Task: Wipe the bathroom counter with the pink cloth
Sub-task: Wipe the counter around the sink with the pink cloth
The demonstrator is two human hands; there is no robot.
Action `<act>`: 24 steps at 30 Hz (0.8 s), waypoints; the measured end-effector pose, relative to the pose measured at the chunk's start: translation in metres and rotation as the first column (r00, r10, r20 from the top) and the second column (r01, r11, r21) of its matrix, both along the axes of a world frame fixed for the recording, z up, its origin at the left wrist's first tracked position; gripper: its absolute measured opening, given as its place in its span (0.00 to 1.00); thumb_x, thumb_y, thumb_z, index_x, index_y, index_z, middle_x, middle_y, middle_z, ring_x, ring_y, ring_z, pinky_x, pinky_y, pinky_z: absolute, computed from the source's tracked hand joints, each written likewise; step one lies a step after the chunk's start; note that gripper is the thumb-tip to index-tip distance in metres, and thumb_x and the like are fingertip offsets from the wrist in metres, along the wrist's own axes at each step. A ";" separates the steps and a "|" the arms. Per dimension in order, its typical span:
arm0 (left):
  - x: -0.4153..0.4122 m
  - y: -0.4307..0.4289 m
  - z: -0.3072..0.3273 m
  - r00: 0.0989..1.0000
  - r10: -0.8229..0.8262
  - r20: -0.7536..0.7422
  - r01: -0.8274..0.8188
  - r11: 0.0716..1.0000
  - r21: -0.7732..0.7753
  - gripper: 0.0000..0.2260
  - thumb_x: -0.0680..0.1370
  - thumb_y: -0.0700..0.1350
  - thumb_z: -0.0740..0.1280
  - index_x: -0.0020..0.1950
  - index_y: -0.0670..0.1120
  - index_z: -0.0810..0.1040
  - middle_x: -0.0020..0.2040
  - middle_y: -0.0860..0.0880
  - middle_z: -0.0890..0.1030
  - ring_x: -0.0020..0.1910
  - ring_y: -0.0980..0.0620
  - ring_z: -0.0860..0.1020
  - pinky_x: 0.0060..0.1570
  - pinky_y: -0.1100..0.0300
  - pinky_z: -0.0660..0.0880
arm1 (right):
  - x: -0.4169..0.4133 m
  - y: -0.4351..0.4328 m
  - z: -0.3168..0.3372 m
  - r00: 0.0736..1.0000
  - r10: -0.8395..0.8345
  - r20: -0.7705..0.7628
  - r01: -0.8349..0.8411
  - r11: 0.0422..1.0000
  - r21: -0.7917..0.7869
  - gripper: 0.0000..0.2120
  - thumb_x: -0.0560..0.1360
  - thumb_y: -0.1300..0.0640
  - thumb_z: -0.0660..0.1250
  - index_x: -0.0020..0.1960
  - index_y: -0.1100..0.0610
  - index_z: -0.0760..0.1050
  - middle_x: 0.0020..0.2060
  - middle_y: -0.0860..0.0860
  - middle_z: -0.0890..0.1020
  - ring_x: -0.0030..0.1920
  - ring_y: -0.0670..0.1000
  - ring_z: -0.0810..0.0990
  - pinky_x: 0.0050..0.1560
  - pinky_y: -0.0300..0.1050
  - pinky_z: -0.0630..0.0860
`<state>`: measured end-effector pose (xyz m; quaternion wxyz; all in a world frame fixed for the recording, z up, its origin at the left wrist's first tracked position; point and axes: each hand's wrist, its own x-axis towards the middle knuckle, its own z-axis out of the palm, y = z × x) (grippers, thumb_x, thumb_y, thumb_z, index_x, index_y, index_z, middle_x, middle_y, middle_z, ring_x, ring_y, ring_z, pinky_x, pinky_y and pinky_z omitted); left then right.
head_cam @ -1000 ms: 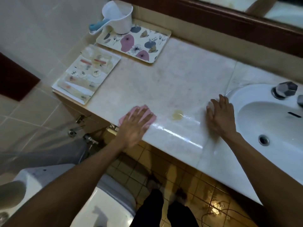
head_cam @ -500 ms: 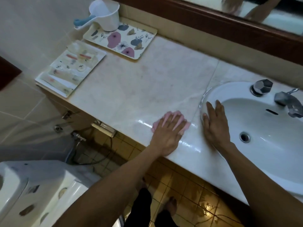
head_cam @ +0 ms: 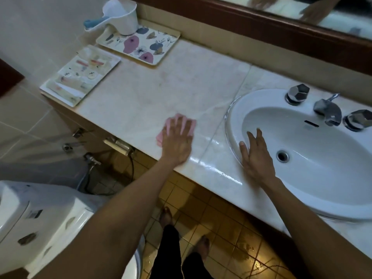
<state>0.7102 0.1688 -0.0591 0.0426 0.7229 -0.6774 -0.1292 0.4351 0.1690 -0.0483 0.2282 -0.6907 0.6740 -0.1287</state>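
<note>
The pale marble counter (head_cam: 181,83) runs from the left wall to the sink. My left hand (head_cam: 178,140) lies flat with fingers spread on the pink cloth (head_cam: 161,135), pressing it onto the counter near the front edge. Only the cloth's edges show around my fingers. My right hand (head_cam: 256,156) rests flat and empty on the left rim of the white sink (head_cam: 322,188), fingers reaching into the basin. A wet, shiny streak lies on the counter between my two hands.
A flowered tray (head_cam: 141,47) carries a white scoop (head_cam: 120,16) at the back left. A flat printed tray (head_cam: 80,75) sits at the counter's left end. Chrome taps (head_cam: 326,109) stand behind the basin. A toilet (head_cam: 40,218) is below left, a mirror behind.
My left hand slid the cloth right along the front edge over the yellowish spot, then slightly back left. My right hand shifted from the counter onto the sink rim.
</note>
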 end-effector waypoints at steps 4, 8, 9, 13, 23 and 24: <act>-0.049 0.060 -0.001 0.946 -0.324 -0.024 0.322 0.945 -0.059 0.25 0.88 0.53 0.49 0.85 0.54 0.51 0.86 0.46 0.44 0.84 0.45 0.38 0.81 0.37 0.44 | -0.004 0.005 0.001 0.996 -0.055 -0.073 0.055 0.998 0.001 0.28 0.83 0.38 0.49 0.74 0.55 0.66 0.79 0.56 0.59 0.76 0.57 0.63 0.69 0.57 0.67; 0.005 0.095 0.000 0.852 -0.523 0.003 0.523 0.852 -0.008 0.25 0.88 0.55 0.44 0.85 0.58 0.46 0.86 0.49 0.39 0.84 0.47 0.37 0.82 0.41 0.40 | -0.006 0.013 0.002 0.987 -0.132 -0.093 0.138 0.989 0.052 0.31 0.82 0.35 0.47 0.70 0.56 0.72 0.78 0.55 0.63 0.74 0.57 0.67 0.69 0.57 0.68; 0.025 0.092 0.001 0.863 -0.506 0.014 0.506 0.863 -0.004 0.25 0.88 0.55 0.44 0.85 0.58 0.46 0.86 0.50 0.39 0.84 0.48 0.37 0.82 0.41 0.40 | -0.006 0.014 0.003 0.988 -0.131 -0.085 0.136 0.989 0.057 0.31 0.82 0.35 0.47 0.69 0.56 0.73 0.77 0.54 0.65 0.73 0.57 0.68 0.67 0.57 0.69; 0.058 0.050 0.001 0.964 -0.266 0.019 0.266 0.964 -0.006 0.24 0.87 0.55 0.43 0.84 0.61 0.47 0.86 0.51 0.44 0.84 0.52 0.38 0.82 0.41 0.45 | -0.008 0.016 0.003 0.990 -0.133 -0.050 0.136 0.989 0.053 0.30 0.81 0.35 0.45 0.62 0.54 0.75 0.60 0.51 0.79 0.58 0.56 0.78 0.52 0.52 0.69; -0.114 -0.005 -0.013 0.995 -0.086 -0.059 0.081 0.994 -0.077 0.27 0.86 0.55 0.51 0.85 0.48 0.55 0.85 0.44 0.54 0.84 0.39 0.49 0.81 0.37 0.47 | -0.015 0.015 -0.003 0.993 -0.096 -0.072 0.097 0.995 0.004 0.26 0.83 0.38 0.44 0.60 0.51 0.76 0.41 0.54 0.83 0.46 0.59 0.79 0.48 0.50 0.69; -0.116 0.010 -0.013 0.992 -0.110 -0.064 0.103 0.988 -0.112 0.27 0.87 0.54 0.52 0.85 0.47 0.56 0.85 0.43 0.55 0.84 0.39 0.50 0.82 0.38 0.48 | -0.015 0.015 -0.003 0.993 -0.100 -0.058 0.100 0.995 0.004 0.26 0.83 0.38 0.45 0.59 0.51 0.76 0.40 0.54 0.83 0.46 0.59 0.79 0.48 0.50 0.69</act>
